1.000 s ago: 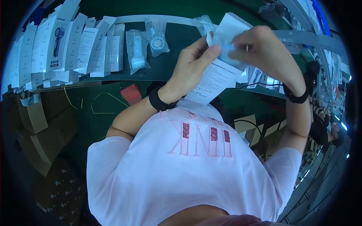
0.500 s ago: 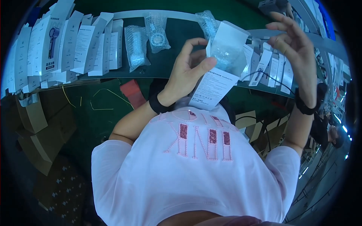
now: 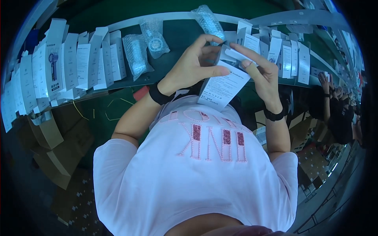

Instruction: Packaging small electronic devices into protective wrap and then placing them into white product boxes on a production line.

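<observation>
A white printed carton (image 3: 221, 89) stands tilted in front of my chest, its lower end close to my shirt. My left hand (image 3: 191, 66) grips its upper left side, thumb on the printed face and the other fingers curled round the top. On the opposite side my right hand (image 3: 263, 76) has its fingers and thumb on the carton's top flap (image 3: 233, 54), which is bent over the opening. The inside of the carton is mostly hidden by the flap and fingers.
Bubble-wrapped items lie on the green table: a long one (image 3: 136, 55), a round-ended one (image 3: 156, 42) and another (image 3: 208, 21) behind my hands. Rows of white cartons stand at left (image 3: 54, 69) and right (image 3: 286, 59). Brown cardboard boxes (image 3: 47, 131) sit below. Other people's hands (image 3: 326, 84) show far right.
My right hand has come down from the raised spot at right onto the carton's top. The flap that stood up is now folded over, covering the bubble-wrapped contents.
</observation>
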Demonstrator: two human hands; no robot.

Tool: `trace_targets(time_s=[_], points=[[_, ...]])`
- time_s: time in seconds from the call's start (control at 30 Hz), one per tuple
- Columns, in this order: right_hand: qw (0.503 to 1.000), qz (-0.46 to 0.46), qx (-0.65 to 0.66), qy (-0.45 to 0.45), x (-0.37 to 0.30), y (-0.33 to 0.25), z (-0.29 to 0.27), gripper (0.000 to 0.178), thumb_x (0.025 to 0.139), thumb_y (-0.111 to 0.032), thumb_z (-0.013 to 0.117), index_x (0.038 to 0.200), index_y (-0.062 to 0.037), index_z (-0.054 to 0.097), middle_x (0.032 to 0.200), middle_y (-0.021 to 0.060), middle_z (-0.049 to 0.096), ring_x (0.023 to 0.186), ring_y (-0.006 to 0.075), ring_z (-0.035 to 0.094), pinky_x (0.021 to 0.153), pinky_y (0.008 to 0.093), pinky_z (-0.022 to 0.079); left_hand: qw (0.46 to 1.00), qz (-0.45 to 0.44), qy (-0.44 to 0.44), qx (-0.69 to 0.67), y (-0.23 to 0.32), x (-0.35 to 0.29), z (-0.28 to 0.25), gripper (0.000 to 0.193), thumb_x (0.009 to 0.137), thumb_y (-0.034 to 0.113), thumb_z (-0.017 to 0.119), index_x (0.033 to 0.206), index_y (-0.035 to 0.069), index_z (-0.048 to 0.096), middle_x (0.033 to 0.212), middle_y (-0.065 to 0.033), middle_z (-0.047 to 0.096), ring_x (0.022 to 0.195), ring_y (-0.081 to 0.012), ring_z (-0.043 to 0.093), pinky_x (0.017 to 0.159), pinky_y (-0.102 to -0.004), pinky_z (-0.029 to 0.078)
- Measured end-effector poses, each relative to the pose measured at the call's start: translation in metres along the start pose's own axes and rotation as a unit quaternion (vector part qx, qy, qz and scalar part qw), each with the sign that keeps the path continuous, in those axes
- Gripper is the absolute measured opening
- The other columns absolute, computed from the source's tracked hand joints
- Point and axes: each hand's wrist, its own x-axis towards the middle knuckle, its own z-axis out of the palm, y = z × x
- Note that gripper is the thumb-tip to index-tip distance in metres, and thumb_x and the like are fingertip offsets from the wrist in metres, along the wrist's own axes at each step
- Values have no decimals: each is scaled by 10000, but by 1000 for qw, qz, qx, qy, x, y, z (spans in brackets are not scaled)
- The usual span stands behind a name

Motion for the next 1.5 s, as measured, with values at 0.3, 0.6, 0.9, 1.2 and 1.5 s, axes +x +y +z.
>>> trace_targets(time_s=[0.3, 0.6, 0.9, 1.2, 1.5], points=[[995, -88, -40, 14, -13, -5, -32, 298, 963, -183, 486, 1193, -53, 624, 1277, 153, 566, 1216, 275, 509, 1007, 344, 380, 994, -66, -82, -43, 7, 40, 20, 557, 757, 85, 771, 1230, 63, 477, 1091, -100, 600, 1016, -159, 576, 847, -301, 491], [979, -100, -180, -10, -42, 10, -69, 469, 832, -248, 675, 1268, -106, 575, 1465, 230, 311, 1330, 386, 352, 1063, 424, 319, 985, -111, -124, -47, -28, 65, 52, 438, 821, 35, 684, 1218, 22, 501, 1151, -76, 580, 1050, -148, 562, 894, -296, 458], [875, -84, -28, 476, -88, 21, -219, 499, 805, -107, 669, 1270, 7, 527, 1223, 74, 547, 1069, 167, 528, 892, 282, 443, 951, -61, -36, 300, -11, 287, 46, 884, 747, 297, 759, 1414, -23, 274, 1448, -217, 318, 1340, -286, 327, 1089, -415, 285], [838, -7, -229, 495, -51, 197, -550, 541, 782, -274, 735, 1281, -152, 565, 1052, 126, 609, 928, 196, 579, 818, 308, 472, 965, -86, -59, 242, -154, 535, -32, 833, 720, 262, 770, 1369, -26, 335, 1365, -153, 431, 1283, -284, 376, 1049, -404, 334], [877, 51, -315, 361, -27, 354, -625, 854, 643, -222, 773, 1391, -63, 393, 1214, 205, 544, 1112, 309, 537, 972, 370, 406, 875, -13, -93, 475, -166, 533, -9, 892, 682, 228, 786, 1416, 48, 311, 1425, -149, 360, 1327, -292, 304, 1058, -390, 315]])
